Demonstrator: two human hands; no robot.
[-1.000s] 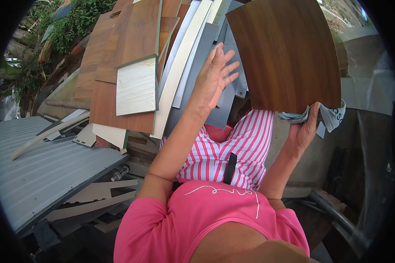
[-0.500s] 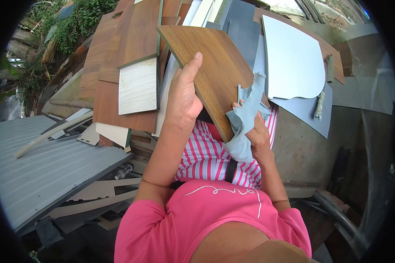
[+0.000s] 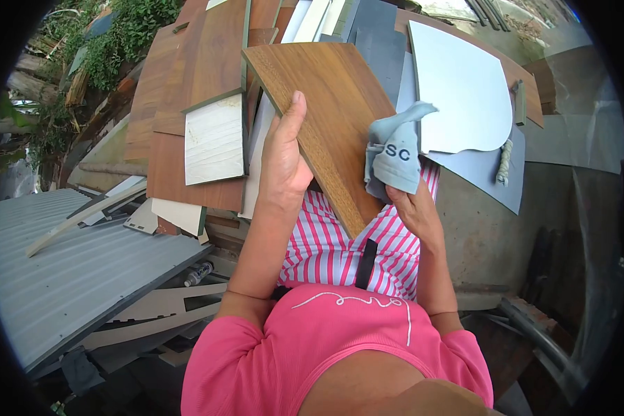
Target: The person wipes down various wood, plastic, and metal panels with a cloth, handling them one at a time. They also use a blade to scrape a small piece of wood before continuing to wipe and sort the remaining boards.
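Observation:
A brown wood-grain board (image 3: pixel 329 97) is held up tilted in front of me, above my lap. My left hand (image 3: pixel 286 156) grips its left edge, thumb on the top face and the other fingers hidden beneath. My right hand (image 3: pixel 419 211) is closed on a light blue cloth (image 3: pixel 395 152) with dark letters "SC" on it. The cloth lies against the board's right edge, and it hides most of my right fingers.
Wood-grain panels (image 3: pixel 208 62), a white rough-faced piece (image 3: pixel 215 142), dark grey strips (image 3: pixel 381 48) and a white curved-edge panel (image 3: pixel 457 90) lie ahead. A twisted cord (image 3: pixel 504 163) rests at right. Corrugated metal sheeting (image 3: pixel 83 256) and a small bottle (image 3: pixel 198 273) are at left.
My right hand has shifted the cloth up along the board's right edge, uncovering the near corner. The cloth has turned so its letters show. My left hand keeps its grip on the board.

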